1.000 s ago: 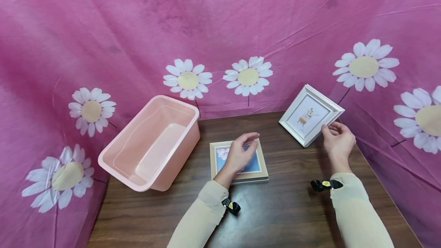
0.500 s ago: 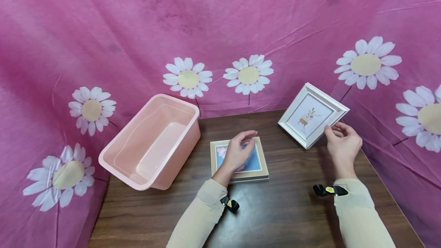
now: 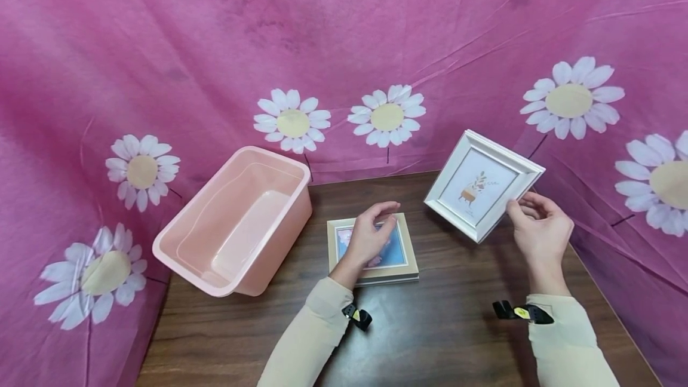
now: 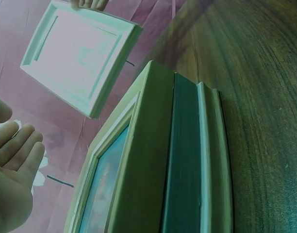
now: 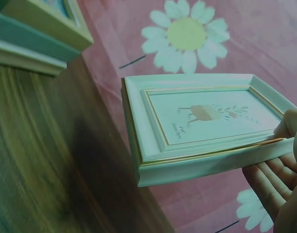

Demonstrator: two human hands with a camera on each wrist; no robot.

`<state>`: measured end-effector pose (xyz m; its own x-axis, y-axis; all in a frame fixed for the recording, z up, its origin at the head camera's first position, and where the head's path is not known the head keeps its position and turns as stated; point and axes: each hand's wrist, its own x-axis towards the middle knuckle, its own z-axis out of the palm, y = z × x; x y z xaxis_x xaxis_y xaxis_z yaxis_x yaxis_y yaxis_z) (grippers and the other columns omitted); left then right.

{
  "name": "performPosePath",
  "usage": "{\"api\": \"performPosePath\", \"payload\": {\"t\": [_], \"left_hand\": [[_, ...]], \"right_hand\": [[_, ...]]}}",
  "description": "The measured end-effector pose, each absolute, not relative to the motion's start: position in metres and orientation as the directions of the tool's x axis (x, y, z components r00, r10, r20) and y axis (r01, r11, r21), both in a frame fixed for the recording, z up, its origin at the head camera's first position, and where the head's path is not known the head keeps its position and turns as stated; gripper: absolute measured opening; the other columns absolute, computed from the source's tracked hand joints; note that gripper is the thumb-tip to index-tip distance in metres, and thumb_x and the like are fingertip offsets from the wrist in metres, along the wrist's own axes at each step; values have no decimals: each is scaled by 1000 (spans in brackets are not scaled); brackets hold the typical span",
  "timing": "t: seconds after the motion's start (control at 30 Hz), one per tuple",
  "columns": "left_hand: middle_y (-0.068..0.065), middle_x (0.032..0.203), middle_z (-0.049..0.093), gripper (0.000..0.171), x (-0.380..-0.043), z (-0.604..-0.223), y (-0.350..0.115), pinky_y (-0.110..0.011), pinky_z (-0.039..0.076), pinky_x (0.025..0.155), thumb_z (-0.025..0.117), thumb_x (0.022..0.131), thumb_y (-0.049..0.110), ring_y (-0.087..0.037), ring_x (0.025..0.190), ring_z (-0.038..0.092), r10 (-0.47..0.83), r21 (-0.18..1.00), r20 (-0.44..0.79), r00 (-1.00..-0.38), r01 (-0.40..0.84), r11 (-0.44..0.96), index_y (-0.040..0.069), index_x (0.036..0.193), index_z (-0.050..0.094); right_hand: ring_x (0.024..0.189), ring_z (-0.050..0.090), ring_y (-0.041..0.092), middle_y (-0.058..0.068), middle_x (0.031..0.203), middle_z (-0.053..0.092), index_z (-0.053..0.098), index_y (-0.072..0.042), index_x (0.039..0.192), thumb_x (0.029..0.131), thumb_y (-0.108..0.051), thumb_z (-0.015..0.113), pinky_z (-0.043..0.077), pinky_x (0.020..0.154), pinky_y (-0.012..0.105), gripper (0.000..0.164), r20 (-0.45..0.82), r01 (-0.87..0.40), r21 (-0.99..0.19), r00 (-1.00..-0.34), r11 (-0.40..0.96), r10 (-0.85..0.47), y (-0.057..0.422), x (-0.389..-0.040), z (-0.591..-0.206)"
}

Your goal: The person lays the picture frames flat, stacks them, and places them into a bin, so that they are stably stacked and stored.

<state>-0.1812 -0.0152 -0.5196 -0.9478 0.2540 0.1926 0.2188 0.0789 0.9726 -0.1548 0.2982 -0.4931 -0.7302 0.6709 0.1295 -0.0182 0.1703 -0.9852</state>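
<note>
A white, moulded rectangular picture frame [image 3: 484, 187] with a potted-plant print was held tilted above the brown wood-grain table [image 3: 424, 327] near its far right corner, its right edge pinched between the right hand's [image 3: 544, 235] thumb and fingers. Well apart from it, the left hand [image 3: 368, 240], loosely bent and holding nothing, was over a thick cream-bordered frame [image 3: 411, 258] lying mid-table, and a deep pink plastic bin [image 3: 286, 240] stood by the far left corner.
</note>
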Motion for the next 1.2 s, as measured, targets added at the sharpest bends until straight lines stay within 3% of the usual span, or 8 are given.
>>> {"api": "performPosePath", "payload": {"t": [0.33,0.6,0.83,0.97,1.2], "left_hand": [[-19,138,73,33,-185,-514,-14,-34,58,110,63,107,9,-35,128,72,269,966,208,-940,241,94,-1,137,69],[-19,139,73,33,-187,-508,-13,-33,60,107,65,107,13,-34,128,71,280,973,181,-943,214,91,-1,137,69],[-20,138,73,32,-189,-504,-12,-29,60,104,65,107,10,-42,128,70,289,965,204,-935,242,102,-2,137,69],[-20,139,72,34,-190,-502,-13,-26,60,103,66,106,11,-37,128,71,295,966,193,-936,234,108,-2,138,68],[-20,139,71,36,-191,-500,-15,-32,60,105,66,108,16,-36,129,70,289,962,213,-933,251,103,-1,139,68]], "right_hand": [[67,69,-6,-16,78,73,76,-22,93,84,7,79,55,64,5,30,148,-98,-989,-751,114,644,285,-139,-473],[67,71,-6,-15,75,75,78,-19,94,84,9,79,56,64,6,30,164,-131,-986,-768,98,619,277,-128,-464],[68,72,-5,-15,74,76,79,-18,94,84,11,78,57,66,7,30,184,-156,-983,-785,98,591,269,-121,-457],[67,73,-4,-15,73,77,79,-19,93,84,14,76,57,66,8,34,185,-168,-982,-795,83,577,264,-117,-453],[67,74,-2,-11,73,77,79,-16,93,83,18,73,58,64,9,36,214,-215,-975,-812,62,543,256,-114,-450]]}}
